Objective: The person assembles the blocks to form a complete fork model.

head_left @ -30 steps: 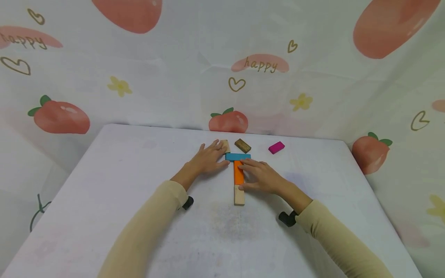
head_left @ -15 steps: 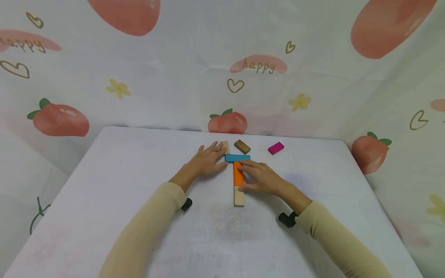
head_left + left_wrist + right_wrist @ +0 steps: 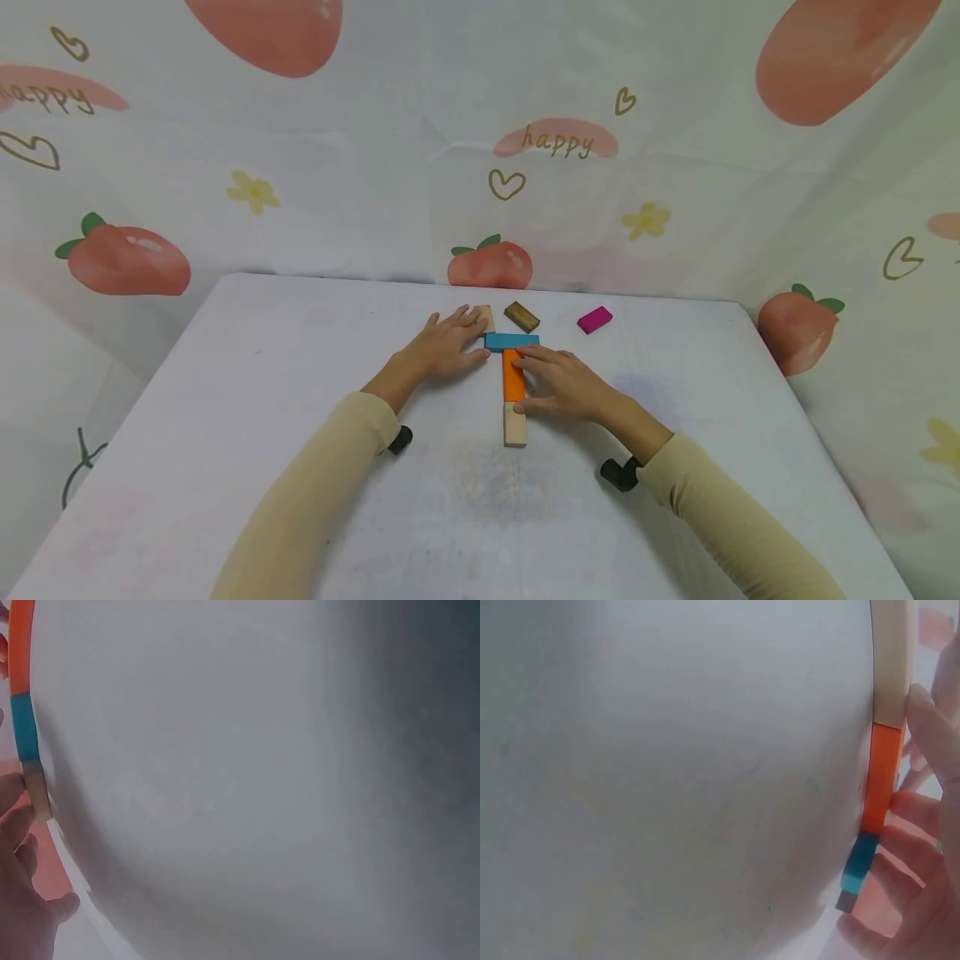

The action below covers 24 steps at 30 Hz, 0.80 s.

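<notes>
In the head view, an orange block (image 3: 513, 379) and a pale wooden block (image 3: 514, 429) lie end to end on the table. Across the orange block's far end runs a blue block (image 3: 512, 341), making a T. Another pale wooden block (image 3: 487, 317) meets the blue one at its far left corner. My left hand (image 3: 447, 346) rests its fingertips on that far pale block, its thumb beside the blue block's left end. With fingers spread, my right hand (image 3: 564, 383) touches the row: fingertips near the blue-orange joint, thumb at the near pale block.
Behind the row, a dark brown block (image 3: 522, 317) lies at an angle. A magenta block (image 3: 595, 319) sits farther right, near the back of the white table (image 3: 315, 333). A curtain (image 3: 375, 167) printed with fruit hangs behind the table.
Both hands stay in place on the blocks, and the blocks keep their arrangement. Only the head view shifts slightly.
</notes>
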Motion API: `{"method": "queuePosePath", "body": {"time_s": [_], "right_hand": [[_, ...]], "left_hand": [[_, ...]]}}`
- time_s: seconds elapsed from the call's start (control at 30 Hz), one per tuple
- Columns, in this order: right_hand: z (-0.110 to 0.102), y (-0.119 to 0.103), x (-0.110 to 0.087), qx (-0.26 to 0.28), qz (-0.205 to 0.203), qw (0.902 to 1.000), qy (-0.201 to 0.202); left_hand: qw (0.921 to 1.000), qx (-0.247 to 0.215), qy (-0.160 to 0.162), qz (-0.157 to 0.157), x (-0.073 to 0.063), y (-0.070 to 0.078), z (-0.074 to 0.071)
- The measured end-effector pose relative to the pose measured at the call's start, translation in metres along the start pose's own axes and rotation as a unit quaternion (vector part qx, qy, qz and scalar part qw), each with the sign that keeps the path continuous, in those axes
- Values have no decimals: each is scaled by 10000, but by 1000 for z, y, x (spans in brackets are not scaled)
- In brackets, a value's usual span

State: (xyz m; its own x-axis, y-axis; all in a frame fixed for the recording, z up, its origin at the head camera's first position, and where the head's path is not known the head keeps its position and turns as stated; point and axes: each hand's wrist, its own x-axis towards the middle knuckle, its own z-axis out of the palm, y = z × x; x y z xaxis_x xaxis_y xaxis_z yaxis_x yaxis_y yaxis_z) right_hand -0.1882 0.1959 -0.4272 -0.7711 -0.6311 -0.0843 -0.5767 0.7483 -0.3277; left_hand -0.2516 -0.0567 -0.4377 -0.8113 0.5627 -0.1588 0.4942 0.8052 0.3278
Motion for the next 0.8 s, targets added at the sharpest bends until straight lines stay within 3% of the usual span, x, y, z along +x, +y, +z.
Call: {"method": "queuePosePath", "body": {"time_s": [0.8], "right_hand": [[0, 0, 0, -4, 11, 10000, -16]], "left_hand": [[9999, -43, 63, 93, -3, -1, -1]]}}
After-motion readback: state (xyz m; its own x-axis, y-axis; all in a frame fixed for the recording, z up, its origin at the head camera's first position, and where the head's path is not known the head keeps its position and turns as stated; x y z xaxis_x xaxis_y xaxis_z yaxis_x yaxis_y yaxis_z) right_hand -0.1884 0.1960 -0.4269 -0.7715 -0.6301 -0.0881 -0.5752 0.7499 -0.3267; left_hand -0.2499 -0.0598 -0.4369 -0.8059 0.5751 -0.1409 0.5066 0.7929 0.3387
